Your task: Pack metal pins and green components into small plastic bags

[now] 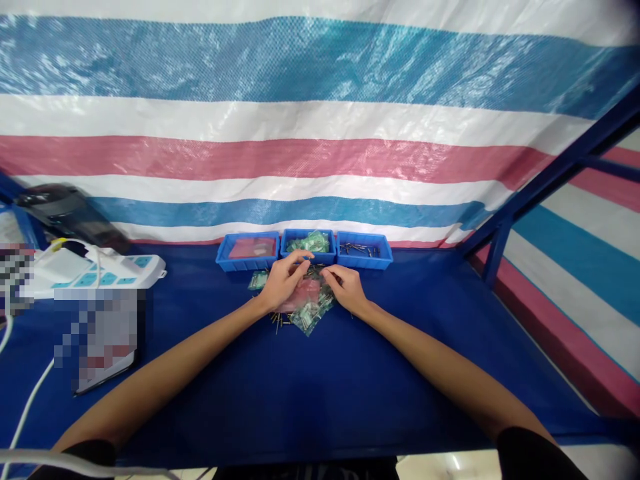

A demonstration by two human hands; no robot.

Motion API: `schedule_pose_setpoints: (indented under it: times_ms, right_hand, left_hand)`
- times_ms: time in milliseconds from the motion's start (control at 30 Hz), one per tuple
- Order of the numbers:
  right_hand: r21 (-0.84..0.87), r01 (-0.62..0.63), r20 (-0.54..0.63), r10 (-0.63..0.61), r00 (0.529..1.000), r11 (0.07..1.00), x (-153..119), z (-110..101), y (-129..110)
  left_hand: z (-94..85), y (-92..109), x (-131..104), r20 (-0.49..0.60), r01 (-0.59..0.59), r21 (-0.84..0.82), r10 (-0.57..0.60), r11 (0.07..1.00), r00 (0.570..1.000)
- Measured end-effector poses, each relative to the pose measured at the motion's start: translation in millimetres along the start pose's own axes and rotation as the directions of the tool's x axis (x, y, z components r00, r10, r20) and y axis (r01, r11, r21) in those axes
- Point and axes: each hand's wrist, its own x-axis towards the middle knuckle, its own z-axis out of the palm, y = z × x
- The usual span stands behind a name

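Note:
My left hand (283, 281) and my right hand (347, 288) rest over a small pile of clear greenish plastic bags (311, 313) and a pink bag (305, 291) on the blue table. The fingertips of both hands pinch something small between them, too small to name. A few dark metal screws (278, 321) lie beside the pile. Behind the hands stand three blue trays in a row: the left tray (247, 251) holds pink bags, the middle tray (308, 243) greenish bags, the right tray (365, 251) dark screws.
A white power strip (107, 269) with cables and a black device (67, 210) sit at the far left. A striped tarp (320, 120) forms the back wall. A blue metal frame post (500, 250) rises at the right.

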Motion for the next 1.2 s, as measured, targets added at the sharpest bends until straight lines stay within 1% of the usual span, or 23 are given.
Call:
schedule_pose_setpoints:
  times_ms: [100, 200, 367, 500, 667, 733, 867, 967, 1067, 1133, 1200]
  right_hand:
    - [0.004, -0.002, -0.010, 0.002, 1.000, 1.000, -0.3, -0.7, -0.9]
    - [0.030, -0.016, -0.017, 0.017, 1.000, 0.999, -1.4, -1.1, -1.5]
    - [0.050, -0.002, -0.011, 0.003, 1.000, 0.999, -3.0, -0.9, -2.4]
    - [0.011, 0.049, 0.006, -0.049, 0.999, 0.999, -2.7, -0.8, -2.9]
    - [-0.018, 0.066, 0.009, -0.066, 0.998, 0.998, -3.1, -0.9, -2.4]
    - [-0.018, 0.050, -0.013, -0.050, 0.999, 0.999, -4.0, -1.2, -2.2]
    - [0.003, 0.028, -0.060, -0.028, 0.998, 1.000, -5.3, -1.8, -1.8]
    - [-0.006, 0.035, -0.067, -0.035, 0.997, 0.999, -5.2, -1.8, -1.9]
    - [-0.014, 0.078, -0.062, -0.078, 0.995, 0.997, -4.4, -1.3, -2.0]
    - [-0.022, 0.105, -0.038, -0.106, 0.994, 0.994, -4.0, -0.7, -1.9]
    - [-0.036, 0.113, -0.010, -0.114, 0.993, 0.993, -3.9, -0.3, -1.3]
  left_hand:
    - [-1.3, 0.7, 1.0, 0.011, -0.075, 0.139, 0.074, 0.987, 0.997]
    - [-1.0, -0.7, 1.6, 0.038, -0.139, 0.179, 0.134, 0.974, 0.990]
    - [1.9, -5.0, 0.2, 0.024, -0.059, 0.089, 0.057, 0.994, 0.998]
    - [3.2, -5.9, -1.5, 0.062, -0.057, 0.053, 0.053, 0.997, 0.997]
    - [3.6, -5.8, -1.5, 0.059, -0.061, 0.061, 0.057, 0.996, 0.997]
    - [3.5, -5.4, -1.4, 0.056, -0.056, 0.076, 0.052, 0.996, 0.997]
    - [3.2, -5.6, -1.9, 0.042, -0.064, 0.158, 0.058, 0.985, 0.997]
    - [2.8, -5.5, -2.1, 0.014, -0.111, 0.182, 0.111, 0.977, 0.994]
    - [2.2, -3.6, -2.0, -0.024, -0.189, 0.177, 0.196, 0.966, 0.980]
    - [2.2, -1.9, -2.5, -0.042, -0.232, 0.180, 0.243, 0.956, 0.969]
    - [2.9, -0.9, -3.7, -0.054, -0.238, 0.189, 0.253, 0.953, 0.966]
